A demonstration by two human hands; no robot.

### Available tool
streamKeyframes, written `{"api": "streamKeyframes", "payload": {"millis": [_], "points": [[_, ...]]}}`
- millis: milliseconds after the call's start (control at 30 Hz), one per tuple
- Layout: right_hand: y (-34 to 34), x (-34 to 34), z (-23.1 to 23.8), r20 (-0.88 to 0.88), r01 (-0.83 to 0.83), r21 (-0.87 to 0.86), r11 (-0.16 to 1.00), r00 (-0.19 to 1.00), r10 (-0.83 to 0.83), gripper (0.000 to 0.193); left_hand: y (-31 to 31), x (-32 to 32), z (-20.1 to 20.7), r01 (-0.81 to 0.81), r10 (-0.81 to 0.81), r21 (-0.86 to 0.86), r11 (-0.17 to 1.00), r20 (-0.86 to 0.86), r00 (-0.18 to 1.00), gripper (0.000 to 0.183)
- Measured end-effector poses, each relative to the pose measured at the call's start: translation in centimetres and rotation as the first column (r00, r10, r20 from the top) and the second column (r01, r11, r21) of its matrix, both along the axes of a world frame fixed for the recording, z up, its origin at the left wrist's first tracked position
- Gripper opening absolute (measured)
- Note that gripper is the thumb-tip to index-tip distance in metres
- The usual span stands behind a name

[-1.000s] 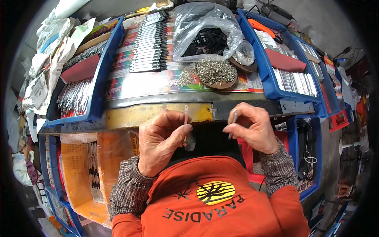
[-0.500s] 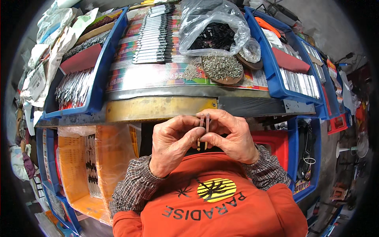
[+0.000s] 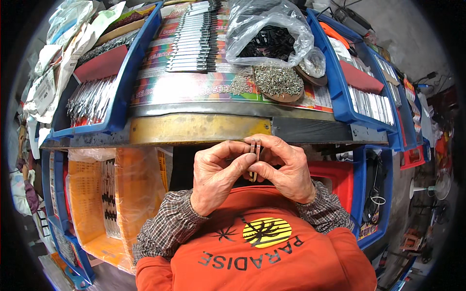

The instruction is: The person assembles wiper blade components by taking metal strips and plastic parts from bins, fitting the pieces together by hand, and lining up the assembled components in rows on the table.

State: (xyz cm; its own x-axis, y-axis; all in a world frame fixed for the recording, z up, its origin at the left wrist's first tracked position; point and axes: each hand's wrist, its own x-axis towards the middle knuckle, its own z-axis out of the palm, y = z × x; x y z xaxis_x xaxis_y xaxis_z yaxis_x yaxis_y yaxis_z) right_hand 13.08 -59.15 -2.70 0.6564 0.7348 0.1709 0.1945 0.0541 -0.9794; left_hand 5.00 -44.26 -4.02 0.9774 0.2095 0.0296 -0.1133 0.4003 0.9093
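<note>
Just past the front edge of the workbench, my left hand (image 3: 218,174) and my right hand (image 3: 287,170) meet in front of my chest. Each one is closed, thumb against fingers, on a narrow metal strip (image 3: 255,151). The two strips stand side by side, nearly touching, their lower ends brassy in colour. Fingers hide much of their length. On the bench lies a long row of slim metal strips with black ends (image 3: 187,53). Small screws are heaped on a round brown dish (image 3: 277,83), and tiny silvery pieces (image 3: 239,84) lie beside it.
A clear plastic bag of black parts (image 3: 266,42) sits behind the screws. Blue bins of metal strips flank the bench, at left (image 3: 112,114) and right (image 3: 345,99). Below the bench edge are an orange crate (image 3: 133,208) and another blue bin (image 3: 358,194).
The two strips have come closer together, the gap between them narrowing. Both hands keep their pinch. The whole view has shifted slightly.
</note>
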Motion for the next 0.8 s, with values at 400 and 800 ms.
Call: {"api": "streamKeyframes", "payload": {"millis": [400, 800], "points": [[0.0, 0.1, -0.2, 0.041, -0.007, -0.015, 1.000, 0.999, 0.008, 0.042, 0.1, 0.2, -0.2, 0.007, -0.007, -0.023, 1.000, -0.002, 1.000, 0.012], [0.3, 0.4, -0.3, 0.022, -0.010, -0.086, 0.996, 1.000, 0.012, 0.046, 0.4, 0.5, -1.2, 0.041, -0.045, -0.111, 0.993, -0.032, 0.998, 0.011]]}}
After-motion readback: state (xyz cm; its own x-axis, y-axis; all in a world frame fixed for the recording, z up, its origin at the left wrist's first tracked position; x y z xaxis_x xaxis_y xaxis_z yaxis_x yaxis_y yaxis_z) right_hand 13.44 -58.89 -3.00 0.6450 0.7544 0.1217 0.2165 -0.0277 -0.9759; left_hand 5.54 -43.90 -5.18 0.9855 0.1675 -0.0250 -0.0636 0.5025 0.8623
